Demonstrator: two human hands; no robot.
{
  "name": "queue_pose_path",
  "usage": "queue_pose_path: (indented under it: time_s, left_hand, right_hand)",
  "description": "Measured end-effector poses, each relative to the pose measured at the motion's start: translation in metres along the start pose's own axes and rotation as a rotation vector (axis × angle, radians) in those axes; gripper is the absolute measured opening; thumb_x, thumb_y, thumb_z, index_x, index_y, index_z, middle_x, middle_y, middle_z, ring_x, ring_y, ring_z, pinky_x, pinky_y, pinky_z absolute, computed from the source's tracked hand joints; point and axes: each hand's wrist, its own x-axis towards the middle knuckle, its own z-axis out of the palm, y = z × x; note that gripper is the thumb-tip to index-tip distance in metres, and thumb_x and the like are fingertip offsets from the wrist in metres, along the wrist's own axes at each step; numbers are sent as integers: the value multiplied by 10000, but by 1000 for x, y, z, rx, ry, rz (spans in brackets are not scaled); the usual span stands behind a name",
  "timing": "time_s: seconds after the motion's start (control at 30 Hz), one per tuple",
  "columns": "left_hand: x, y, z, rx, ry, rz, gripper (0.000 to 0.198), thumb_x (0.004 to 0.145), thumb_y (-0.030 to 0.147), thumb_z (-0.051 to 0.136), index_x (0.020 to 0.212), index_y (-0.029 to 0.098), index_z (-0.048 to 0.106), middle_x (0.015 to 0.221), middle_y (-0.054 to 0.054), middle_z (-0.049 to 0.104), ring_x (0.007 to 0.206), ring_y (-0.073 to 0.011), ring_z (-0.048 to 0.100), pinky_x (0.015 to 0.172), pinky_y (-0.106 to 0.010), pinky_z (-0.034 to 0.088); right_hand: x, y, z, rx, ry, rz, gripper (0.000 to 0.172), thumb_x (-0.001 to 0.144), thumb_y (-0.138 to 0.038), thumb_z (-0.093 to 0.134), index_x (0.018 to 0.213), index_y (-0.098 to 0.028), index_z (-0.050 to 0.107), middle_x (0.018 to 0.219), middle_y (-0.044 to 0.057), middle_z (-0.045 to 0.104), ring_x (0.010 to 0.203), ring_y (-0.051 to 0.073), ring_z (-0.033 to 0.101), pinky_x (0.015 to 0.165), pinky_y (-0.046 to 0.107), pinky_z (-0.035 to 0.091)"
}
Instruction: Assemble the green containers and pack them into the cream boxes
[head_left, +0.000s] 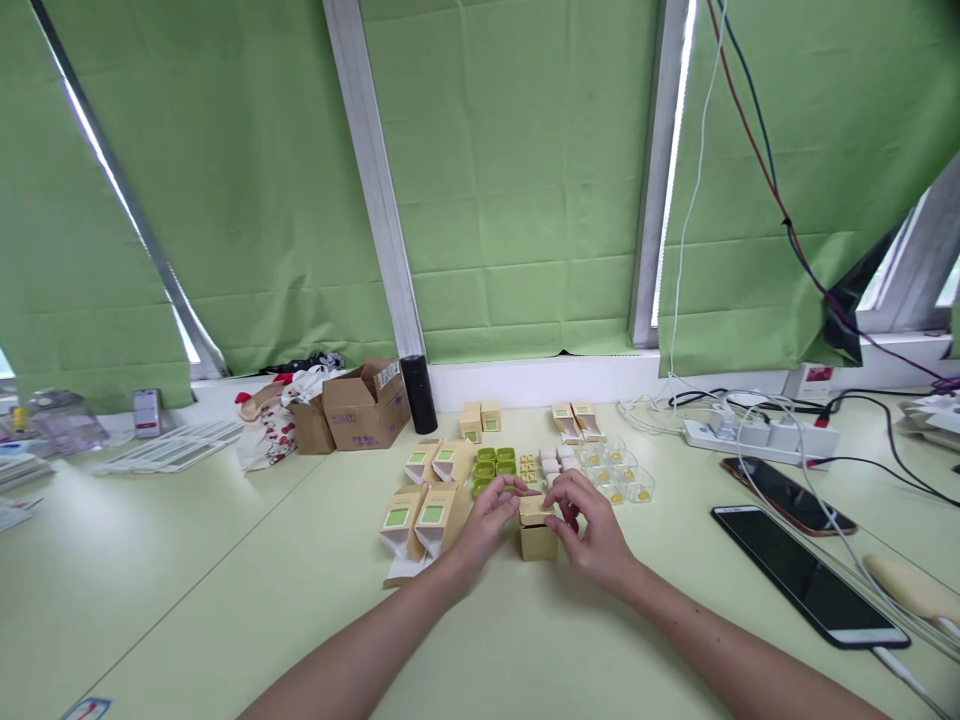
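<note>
A small kraft cardboard box (539,545) stands on the table between my hands, its top flap (535,505) slightly raised at the front. My left hand (487,525) holds the box's left side, fingers curled over the back of its top. With thumb and fingers bent, my right hand (592,530) grips the flap at the right edge. Beyond the box are green square trays (496,462), small yellowish pieces (528,468), pinkish-white blocks (555,462) and clear cups with yellow bits (616,470). Unfolded kraft boxes with green labels (433,513) lie beside my left hand.
More kraft boxes (481,418) and open ones (577,420) stand at the back. A large carton (367,408) and black cylinder (418,395) are against the wall. Two phones (810,575), cables and a power strip (757,440) occupy the right; white racks (172,447) lie left.
</note>
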Motion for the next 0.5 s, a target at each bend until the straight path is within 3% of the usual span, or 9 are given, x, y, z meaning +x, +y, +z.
queue_pose_path:
  time_s: [0.17,0.5]
  left_hand:
    - [0,-2,1,21,-23,47,483,798,581,826,1067,225,639,1147,-85,711,1116,-274,636,977,-359,467]
    - [-5,1,3,31,-61,41,497,818,562,832,1130,236,624,1236,-101,680,1183,-285,613,980,-351,468]
  right_hand:
    - [-1,0,0,-31,-14,-21,60,900,-209,631,879,-260,606,927,30,549,674,178,511,628,332,440]
    - [-2,-1,-1,-34,-35,-51,81,887,-180,618,880,-260,608,937,38,543,669,179,496,610,329,425]
